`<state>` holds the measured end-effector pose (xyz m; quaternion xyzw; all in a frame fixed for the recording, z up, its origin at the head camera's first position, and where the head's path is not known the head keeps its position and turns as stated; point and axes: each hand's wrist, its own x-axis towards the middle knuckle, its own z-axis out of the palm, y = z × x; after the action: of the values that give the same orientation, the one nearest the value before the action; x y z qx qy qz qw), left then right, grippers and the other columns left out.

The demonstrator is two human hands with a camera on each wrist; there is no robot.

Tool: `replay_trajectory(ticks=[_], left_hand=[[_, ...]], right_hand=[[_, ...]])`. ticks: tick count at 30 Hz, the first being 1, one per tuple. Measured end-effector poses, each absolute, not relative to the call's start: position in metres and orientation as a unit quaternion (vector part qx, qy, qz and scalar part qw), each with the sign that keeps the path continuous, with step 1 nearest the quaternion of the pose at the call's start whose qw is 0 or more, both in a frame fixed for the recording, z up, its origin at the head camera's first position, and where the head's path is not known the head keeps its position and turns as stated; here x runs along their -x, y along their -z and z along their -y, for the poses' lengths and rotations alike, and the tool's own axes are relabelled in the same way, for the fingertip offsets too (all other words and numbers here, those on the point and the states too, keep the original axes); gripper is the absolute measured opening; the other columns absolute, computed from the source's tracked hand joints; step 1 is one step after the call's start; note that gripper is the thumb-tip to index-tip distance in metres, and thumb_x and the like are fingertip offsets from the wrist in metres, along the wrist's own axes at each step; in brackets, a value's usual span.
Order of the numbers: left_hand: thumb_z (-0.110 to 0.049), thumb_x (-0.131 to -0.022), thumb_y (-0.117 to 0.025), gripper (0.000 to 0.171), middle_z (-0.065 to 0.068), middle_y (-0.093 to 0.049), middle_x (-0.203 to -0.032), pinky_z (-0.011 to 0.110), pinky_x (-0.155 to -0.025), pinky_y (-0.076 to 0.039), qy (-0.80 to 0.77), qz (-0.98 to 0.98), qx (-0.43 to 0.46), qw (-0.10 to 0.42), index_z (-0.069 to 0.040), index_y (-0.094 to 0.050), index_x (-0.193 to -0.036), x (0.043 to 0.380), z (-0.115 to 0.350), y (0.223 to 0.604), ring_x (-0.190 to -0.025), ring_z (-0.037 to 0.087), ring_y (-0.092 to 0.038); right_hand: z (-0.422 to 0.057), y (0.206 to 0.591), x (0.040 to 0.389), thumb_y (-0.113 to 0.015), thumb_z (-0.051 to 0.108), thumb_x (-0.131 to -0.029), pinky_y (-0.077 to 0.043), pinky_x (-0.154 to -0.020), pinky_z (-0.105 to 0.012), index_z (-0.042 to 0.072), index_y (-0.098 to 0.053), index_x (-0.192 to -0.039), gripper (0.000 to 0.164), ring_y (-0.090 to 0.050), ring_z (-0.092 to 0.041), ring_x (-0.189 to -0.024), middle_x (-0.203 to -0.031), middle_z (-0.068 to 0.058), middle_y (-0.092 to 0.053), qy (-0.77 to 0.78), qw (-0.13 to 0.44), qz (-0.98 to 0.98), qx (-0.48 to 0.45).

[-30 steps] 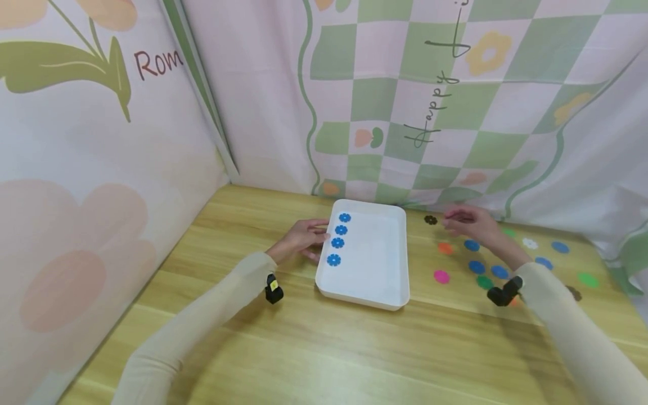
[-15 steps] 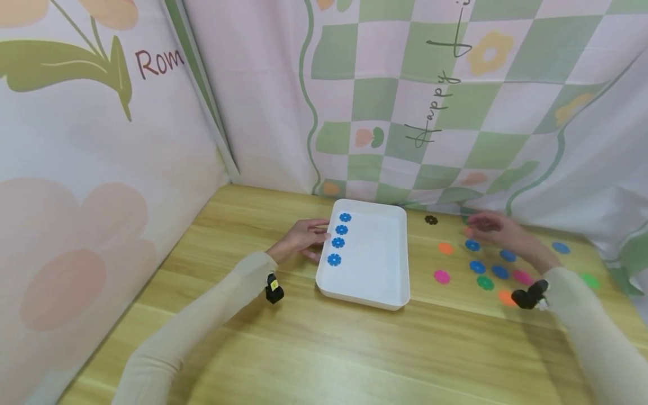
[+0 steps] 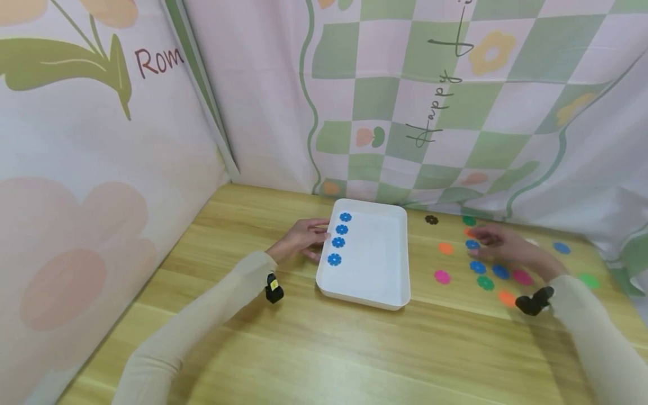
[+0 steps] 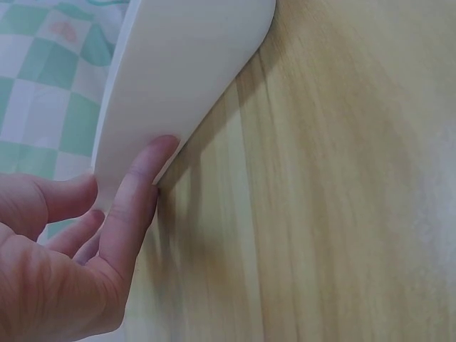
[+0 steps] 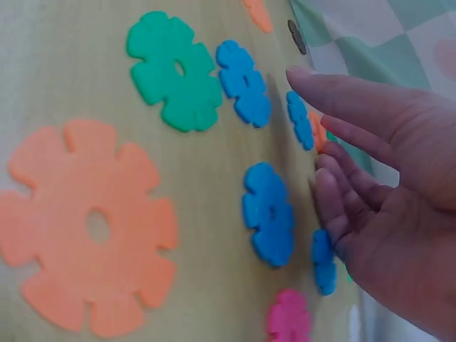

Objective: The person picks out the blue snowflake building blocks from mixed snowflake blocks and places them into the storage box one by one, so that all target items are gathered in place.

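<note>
A white tray (image 3: pixel 374 259) lies on the wooden table with a column of several blue notched discs (image 3: pixel 338 242) along its left side. My left hand (image 3: pixel 302 239) touches the tray's left wall, thumb and fingers resting against the outside and rim; the wall (image 4: pixel 171 78) fills much of the left wrist view. To the right, my right hand (image 3: pixel 498 244) hovers over scattered discs, fingers loosely bent and thumb apart, nothing held. Closest to its fingertips are a blue disc (image 5: pixel 300 121) and an orange disc (image 5: pixel 318 132), partly covered by the hand.
Around the right hand lie a green disc (image 5: pixel 176 71), a large-looking orange disc (image 5: pixel 50 235), a pink disc (image 3: pixel 442 277) and a dark brown disc (image 3: pixel 431 220). A patterned curtain (image 3: pixel 385 101) hangs along the table's back edge, another printed cloth (image 3: pixel 76 169) on the left.
My right hand has moved right from beside the dark brown disc, then slightly down over the blue and orange discs. The left hand and the tray stay where they were.
</note>
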<state>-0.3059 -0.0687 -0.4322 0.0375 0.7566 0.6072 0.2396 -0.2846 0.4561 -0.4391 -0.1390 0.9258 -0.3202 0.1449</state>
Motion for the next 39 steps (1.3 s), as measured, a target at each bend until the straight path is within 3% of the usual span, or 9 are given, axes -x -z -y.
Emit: replay_trajectory(ticks=[3,4,5,10,12,18,26,31,39], left_hand=[[-0.014,-0.105,-0.064,0.055,0.018,-0.059,-0.15,0.036,-0.072,-0.068,-0.605,-0.758,-0.035,0.241,-0.015,-0.047,-0.158,0.306,0.069,0.433,-0.117,0.033,-0.071],[-0.013,-0.105,-0.064,0.055,0.018,-0.059,-0.15,0.035,-0.072,-0.068,-0.605,-0.758,-0.035,0.242,-0.015,-0.047,-0.158,0.306,0.069,0.432,-0.117,0.034,-0.071],[-0.013,-0.105,-0.064,0.055,0.018,-0.059,-0.15,0.035,-0.072,-0.068,-0.605,-0.757,-0.036,0.242,-0.014,-0.047,-0.158,0.306,0.069,0.432,-0.118,0.034,-0.071],[-0.014,-0.106,-0.064,0.055,0.018,-0.058,-0.151,0.035,-0.072,-0.068,-0.6,-0.762,-0.034,0.241,-0.015,-0.047,-0.158,0.305,0.069,0.433,-0.119,0.033,-0.07],[-0.015,-0.106,-0.064,0.055,0.018,-0.057,-0.152,0.035,-0.072,-0.068,-0.596,-0.766,-0.029,0.241,-0.016,-0.048,-0.158,0.305,0.069,0.434,-0.119,0.033,-0.07],[-0.016,-0.106,-0.065,0.055,0.017,-0.058,-0.151,0.035,-0.072,-0.068,-0.598,-0.764,-0.031,0.241,-0.016,-0.048,-0.157,0.305,0.068,0.434,-0.119,0.033,-0.07],[-0.016,-0.106,-0.064,0.054,0.017,-0.06,-0.149,0.034,-0.071,-0.068,-0.603,-0.76,-0.033,0.24,-0.015,-0.048,-0.158,0.307,0.068,0.435,-0.119,0.032,-0.07],[-0.015,-0.106,-0.063,0.054,0.017,-0.06,-0.149,0.035,-0.072,-0.068,-0.605,-0.758,-0.035,0.242,-0.015,-0.048,-0.158,0.306,0.067,0.435,-0.12,0.033,-0.07],[-0.016,-0.106,-0.063,0.056,0.019,-0.059,-0.149,0.036,-0.073,-0.068,-0.61,-0.754,-0.047,0.241,-0.013,-0.045,-0.159,0.305,0.068,0.432,-0.12,0.035,-0.07]], right_hand=[[-0.459,0.444,0.281,-0.064,0.032,-0.106,-0.054,-0.106,-0.056,0.003,-0.035,-0.16,0.068,-0.045,-0.051,-0.136,-0.154,-0.032,-0.041,0.331,0.156,-0.921,0.131],[-0.459,0.445,0.281,-0.064,0.033,-0.106,-0.053,-0.106,-0.056,0.004,-0.034,-0.16,0.068,-0.044,-0.05,-0.136,-0.154,-0.031,-0.04,0.332,0.155,-0.921,0.13],[-0.46,0.446,0.28,-0.064,0.033,-0.106,-0.052,-0.106,-0.054,0.005,-0.034,-0.161,0.068,-0.044,-0.05,-0.136,-0.155,-0.031,-0.039,0.333,0.154,-0.921,0.129],[-0.46,0.45,0.282,-0.065,0.029,-0.106,-0.045,-0.094,-0.015,0.001,-0.036,-0.159,0.067,-0.047,-0.045,-0.132,-0.152,-0.032,-0.042,0.329,0.138,-0.924,0.138],[-0.461,0.451,0.282,-0.064,0.029,-0.106,-0.043,-0.09,-0.009,0.001,-0.036,-0.159,0.066,-0.05,-0.04,-0.13,-0.152,-0.031,-0.044,0.327,0.134,-0.925,0.138],[-0.462,0.452,0.282,-0.06,0.029,-0.108,-0.046,-0.089,-0.01,0.001,-0.038,-0.159,0.062,-0.05,-0.014,-0.119,-0.15,-0.028,-0.047,0.316,0.124,-0.931,0.138],[-0.461,0.453,0.28,-0.059,0.024,-0.109,-0.044,-0.088,-0.007,-0.001,-0.041,-0.154,0.056,-0.048,0.005,-0.111,-0.143,-0.026,-0.052,0.321,0.1,-0.931,0.144],[-0.459,0.453,0.279,-0.061,0.024,-0.108,-0.046,-0.088,-0.007,-0.002,-0.047,-0.147,0.049,-0.053,0.006,-0.106,-0.134,-0.023,-0.058,0.327,0.095,-0.929,0.143],[-0.459,0.449,0.279,-0.06,0.022,-0.108,-0.049,-0.09,-0.013,0.003,-0.05,-0.148,0.045,-0.054,0.001,-0.108,-0.135,-0.023,-0.059,0.312,0.1,-0.931,0.161]])
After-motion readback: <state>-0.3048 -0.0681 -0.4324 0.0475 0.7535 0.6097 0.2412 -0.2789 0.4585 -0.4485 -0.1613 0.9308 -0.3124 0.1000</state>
